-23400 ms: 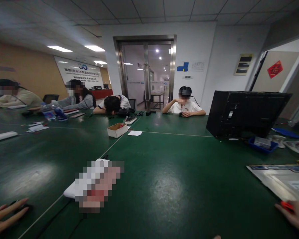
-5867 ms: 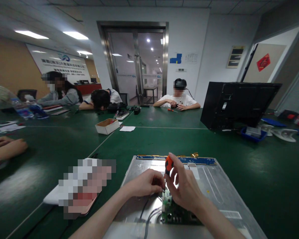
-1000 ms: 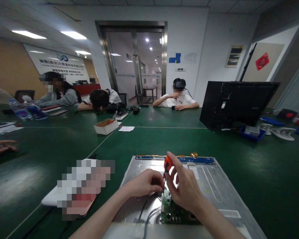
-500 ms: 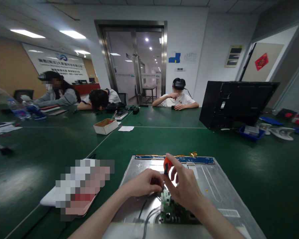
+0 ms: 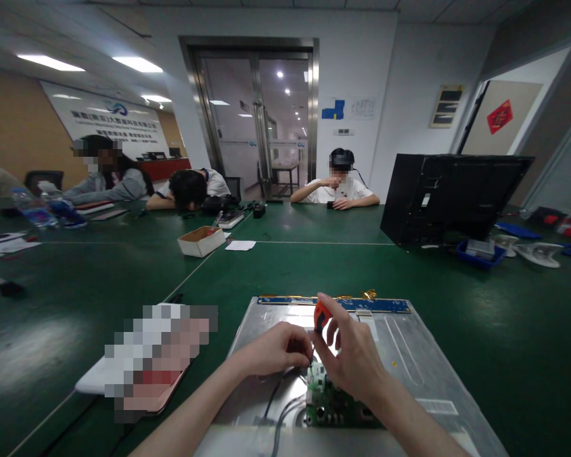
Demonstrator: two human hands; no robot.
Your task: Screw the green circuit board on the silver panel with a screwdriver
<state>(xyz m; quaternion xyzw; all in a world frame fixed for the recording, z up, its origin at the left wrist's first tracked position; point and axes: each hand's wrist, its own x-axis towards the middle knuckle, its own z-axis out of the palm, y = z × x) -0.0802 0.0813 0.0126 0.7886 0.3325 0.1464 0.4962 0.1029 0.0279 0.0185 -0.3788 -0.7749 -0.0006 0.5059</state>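
My right hand (image 5: 356, 349) is closed around the orange-and-black handle of a screwdriver (image 5: 320, 316), which stands almost upright. Its thin shaft runs down toward the upper left corner of a green circuit board (image 5: 330, 403). At that corner my left hand (image 5: 278, 349) has thumb and fingertips pinched together beside the shaft; what lies between them is too small to make out. Under both hands lies a silvery metal display panel (image 5: 409, 362) with a blue circuit strip (image 5: 385, 306) along its far edge. Dark cables (image 5: 278, 424) run across the panel left of the board.
Left of the panel, a blurred-out white and pink flat item (image 5: 166, 400) rests on the green table (image 5: 285, 270). Farther off are an open cardboard box (image 5: 200, 243), a black monitor (image 5: 452, 197) and a blue tray (image 5: 480, 255). Several people sit around the table.
The screwdriver's handle has turned slightly in my right fingers. Both hands otherwise keep their places.
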